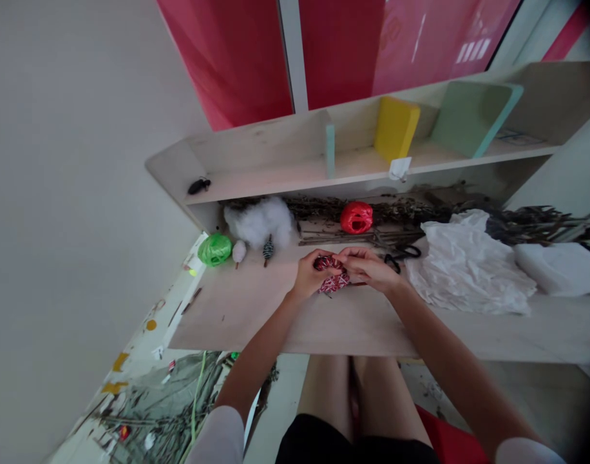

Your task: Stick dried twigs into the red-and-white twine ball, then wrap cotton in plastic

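Above the front half of the desk, my left hand [308, 276] is closed around a piece of red-and-white patterned cloth [334, 281] that looks bunched or folded. The fingers of my right hand [365, 267] are drawn together in a pinch at the cloth's upper right edge, close to the left fingertips. Something dark shows at the top of the cloth, too small to name. Black-handled scissors [402, 256] lie just right of my right hand. To the left of my hands are a small dark striped wrapped bundle on a stick [268, 250] and a pale one [239, 252].
White stuffing [261, 220], a red twine ball [357, 218] and dry twigs [319, 207] lie along the back. A green twine ball [214, 249] sits at the left edge. Crumpled white paper [464, 267] covers the right side. A shelf [270, 180] overhangs the back.
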A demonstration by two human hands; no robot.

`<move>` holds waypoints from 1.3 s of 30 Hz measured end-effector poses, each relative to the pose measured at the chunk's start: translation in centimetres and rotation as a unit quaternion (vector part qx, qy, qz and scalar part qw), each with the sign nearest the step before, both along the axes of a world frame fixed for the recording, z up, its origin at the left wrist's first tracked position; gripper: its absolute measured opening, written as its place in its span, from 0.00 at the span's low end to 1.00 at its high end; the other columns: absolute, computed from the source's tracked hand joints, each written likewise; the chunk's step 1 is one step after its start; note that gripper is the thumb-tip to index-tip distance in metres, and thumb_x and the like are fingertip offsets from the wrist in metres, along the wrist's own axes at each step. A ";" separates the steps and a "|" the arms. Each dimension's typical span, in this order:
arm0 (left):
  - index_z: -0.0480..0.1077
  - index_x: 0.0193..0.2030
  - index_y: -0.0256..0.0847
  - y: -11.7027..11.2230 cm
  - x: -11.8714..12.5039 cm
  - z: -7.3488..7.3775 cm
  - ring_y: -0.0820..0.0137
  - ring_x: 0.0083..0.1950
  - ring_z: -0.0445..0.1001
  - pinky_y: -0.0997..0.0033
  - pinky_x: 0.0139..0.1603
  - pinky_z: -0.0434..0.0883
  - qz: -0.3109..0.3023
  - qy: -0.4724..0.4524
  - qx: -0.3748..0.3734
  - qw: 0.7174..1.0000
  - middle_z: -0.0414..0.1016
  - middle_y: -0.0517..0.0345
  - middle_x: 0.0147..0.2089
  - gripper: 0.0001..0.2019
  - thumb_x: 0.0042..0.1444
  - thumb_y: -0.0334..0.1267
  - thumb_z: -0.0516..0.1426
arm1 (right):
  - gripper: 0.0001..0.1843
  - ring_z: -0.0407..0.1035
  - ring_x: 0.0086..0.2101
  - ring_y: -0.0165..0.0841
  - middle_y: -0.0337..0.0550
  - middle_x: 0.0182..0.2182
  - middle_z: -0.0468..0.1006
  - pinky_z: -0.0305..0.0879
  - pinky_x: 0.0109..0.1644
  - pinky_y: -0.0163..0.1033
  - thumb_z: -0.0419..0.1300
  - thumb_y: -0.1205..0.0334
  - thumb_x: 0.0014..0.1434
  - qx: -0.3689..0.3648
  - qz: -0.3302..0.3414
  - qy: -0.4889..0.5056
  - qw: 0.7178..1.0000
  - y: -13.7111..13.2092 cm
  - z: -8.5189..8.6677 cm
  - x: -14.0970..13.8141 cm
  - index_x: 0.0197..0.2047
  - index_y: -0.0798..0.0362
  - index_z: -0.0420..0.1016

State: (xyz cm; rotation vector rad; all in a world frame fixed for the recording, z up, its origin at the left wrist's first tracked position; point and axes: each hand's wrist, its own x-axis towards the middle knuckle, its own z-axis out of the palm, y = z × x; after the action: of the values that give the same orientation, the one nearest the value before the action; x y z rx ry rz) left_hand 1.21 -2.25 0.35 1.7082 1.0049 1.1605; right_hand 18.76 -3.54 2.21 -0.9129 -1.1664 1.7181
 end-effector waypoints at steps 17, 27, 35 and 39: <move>0.73 0.32 0.36 0.2 -1.0 2.2 0.73 0.34 0.74 0.72 0.40 0.69 -0.068 -0.044 -0.165 0.983 0.77 0.57 0.32 0.18 0.42 0.48 0.68 | 0.16 0.36 0.17 0.20 0.25 0.15 0.45 0.31 0.19 0.31 0.70 0.52 0.44 0.003 -0.065 0.084 0.994 1.0 -0.4 0.8 0.32 0.53 0.72; 0.62 0.55 0.40 -1.3 0.7 1.3 0.72 0.35 0.74 0.68 0.42 0.70 -0.130 -0.078 -0.204 0.967 0.73 0.61 0.34 0.39 0.35 0.42 0.71 | 0.21 0.42 0.18 0.20 0.27 0.15 0.54 0.35 0.22 0.33 0.69 0.46 0.39 0.009 -0.148 -0.040 0.988 1.0 -0.5 -0.4 0.27 0.54 0.72; 0.69 0.47 0.43 0.2 -0.1 2.3 0.78 0.30 0.72 0.75 0.39 0.70 0.057 -0.307 -0.177 0.933 0.72 0.66 0.33 0.29 0.36 0.40 0.70 | 0.24 0.49 0.20 0.23 0.35 0.20 0.67 0.43 0.23 0.33 0.66 0.42 0.39 0.025 -0.157 -0.147 0.976 1.2 -1.2 -0.9 0.28 0.55 0.74; 0.73 0.40 0.40 1.2 -0.7 2.1 0.68 0.40 0.77 0.69 0.44 0.72 0.129 -0.403 -0.212 0.881 0.77 0.60 0.36 0.19 0.40 0.44 0.67 | 0.24 0.57 0.23 0.27 0.39 0.22 0.71 0.52 0.27 0.34 0.64 0.40 0.42 0.126 -0.105 -0.199 0.966 1.0 -1.7 -1.4 0.27 0.55 0.74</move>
State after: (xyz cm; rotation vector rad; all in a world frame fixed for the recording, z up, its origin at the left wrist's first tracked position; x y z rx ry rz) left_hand 0.48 -1.01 2.40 0.6321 0.8588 1.4980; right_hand 17.36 -2.56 0.47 -1.2075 -1.4498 1.2144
